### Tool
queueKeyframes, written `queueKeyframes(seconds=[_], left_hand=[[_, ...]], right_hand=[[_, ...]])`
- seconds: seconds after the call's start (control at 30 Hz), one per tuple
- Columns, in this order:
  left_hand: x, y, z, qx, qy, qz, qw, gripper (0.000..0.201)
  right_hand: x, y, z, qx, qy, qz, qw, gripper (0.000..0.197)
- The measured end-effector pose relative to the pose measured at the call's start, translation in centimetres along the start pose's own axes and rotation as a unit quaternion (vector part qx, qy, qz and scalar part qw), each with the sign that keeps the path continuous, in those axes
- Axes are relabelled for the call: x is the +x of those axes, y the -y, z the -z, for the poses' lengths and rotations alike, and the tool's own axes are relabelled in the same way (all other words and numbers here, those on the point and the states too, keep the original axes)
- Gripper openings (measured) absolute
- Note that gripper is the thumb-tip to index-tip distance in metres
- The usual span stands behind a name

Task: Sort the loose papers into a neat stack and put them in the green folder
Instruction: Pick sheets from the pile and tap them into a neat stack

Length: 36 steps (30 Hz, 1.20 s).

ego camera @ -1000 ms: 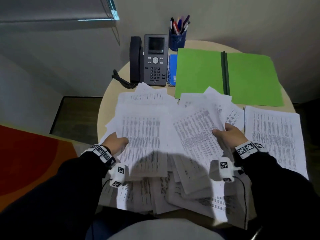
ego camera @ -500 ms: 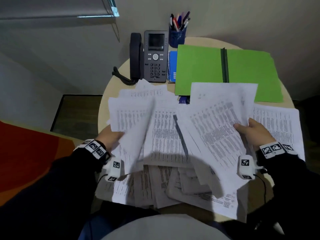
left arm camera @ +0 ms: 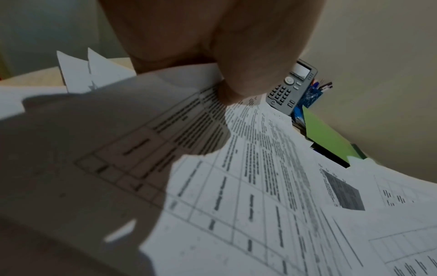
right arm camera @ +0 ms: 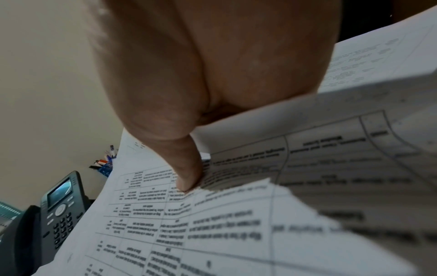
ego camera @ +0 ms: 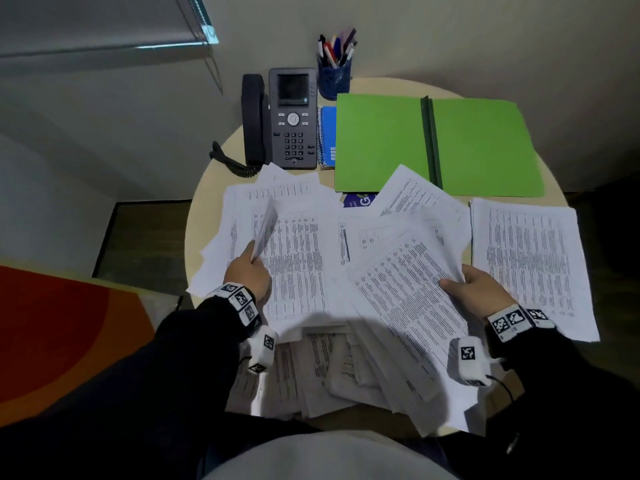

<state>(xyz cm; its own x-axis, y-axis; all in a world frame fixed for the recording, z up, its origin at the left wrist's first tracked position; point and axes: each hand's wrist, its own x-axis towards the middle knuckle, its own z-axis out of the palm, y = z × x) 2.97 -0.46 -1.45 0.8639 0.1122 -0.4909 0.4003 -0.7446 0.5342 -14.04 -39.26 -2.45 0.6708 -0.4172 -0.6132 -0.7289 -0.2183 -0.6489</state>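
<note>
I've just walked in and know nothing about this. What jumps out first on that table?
A messy spread of white printed sheets covers the near half of the round pale table, with the person's left hand pinching one sheet and the right hand gripping a fanned bundle. Behind them a bright green folder lies open and flat, beside a dark grey desk phone.

Loose papers (ego camera: 304, 265) crowd the table's near half; the green folder (ego camera: 485, 147) behind lies open and unobstructed.

desk phone (ego camera: 292, 117), pen cup (ego camera: 334, 77) and blue notebook (ego camera: 328, 136) on round table (ego camera: 204, 199).
</note>
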Motion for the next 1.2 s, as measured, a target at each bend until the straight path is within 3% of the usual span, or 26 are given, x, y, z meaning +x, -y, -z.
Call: queueKeyframes(seconds=[0.13, 0.37, 0.47, 0.57, 0.6, 0.63, 0.73, 0.8, 0.87, 0.97, 1.07, 1.2], left_hand=[[1.0, 0.9, 0.6, 0.12, -0.058, -0.026, 0.991, 0.034], [-1.0, -3.3, 4.7, -0.086, -0.045, -0.051, 0.994, 0.032], [-1.5, -6.7, 8.4, -0.261, -0.014, -0.126, 0.957, 0.03], [-0.3, -7.8, 10.4, -0.452, 0.056, -0.16, 0.876, 0.032], [-0.2, -7.9, 10.4, -0.473, 0.073, -0.157, 0.864, 0.035], [-0.4, -7.9, 10.0, -0.463, 0.067, -0.147, 0.872, 0.039], [-1.2, -4.9, 7.0, -0.313, 0.038, -0.069, 0.946, 0.032], [-1.0, -1.7, 4.9, -0.197, 0.026, 0.005, 0.98, 0.025], [-0.9, 0.4, 3.5, -0.122, 0.026, 0.052, 0.991, 0.014], [-1.1, 2.0, 2.3, -0.076, 0.008, 0.06, 0.995, 0.011], [-1.0, 3.3, 1.8, -0.013, -0.003, 0.043, 0.999, 0.035], [-1.0, 4.1, 1.8, -0.071, -0.03, 0.02, 0.997, 0.05]], right_hand=[[0.0, -0.2, 0.0, -0.016, -0.002, 0.009, 1.0, 0.027], [0.1, -0.3, 0.5, -0.044, -0.001, 0.015, 0.999, 0.025], [0.2, -0.3, 0.6, -0.049, -0.003, 0.016, 0.999, 0.025], [0.3, -0.1, 0.7, -0.061, -0.009, 0.019, 0.998, 0.024], [0.4, 0.0, 0.7, -0.061, -0.009, 0.021, 0.998, 0.023], [0.4, 0.2, 0.8, -0.059, -0.01, 0.021, 0.998, 0.021], [0.6, 0.3, 0.6, -0.053, -0.005, 0.027, 0.998, 0.021], [0.6, 0.0, 0.6, -0.047, -0.007, 0.031, 0.998, 0.02], [0.4, -0.1, 0.7, -0.048, -0.01, 0.035, 0.998, 0.017], [0.3, -0.5, 0.6, -0.064, -0.015, 0.036, 0.997, 0.015], [0.4, -1.1, 0.6, -0.055, -0.016, 0.027, 0.998, 0.016], [0.4, -1.1, 0.5, -0.052, -0.007, 0.033, 0.998, 0.023]])
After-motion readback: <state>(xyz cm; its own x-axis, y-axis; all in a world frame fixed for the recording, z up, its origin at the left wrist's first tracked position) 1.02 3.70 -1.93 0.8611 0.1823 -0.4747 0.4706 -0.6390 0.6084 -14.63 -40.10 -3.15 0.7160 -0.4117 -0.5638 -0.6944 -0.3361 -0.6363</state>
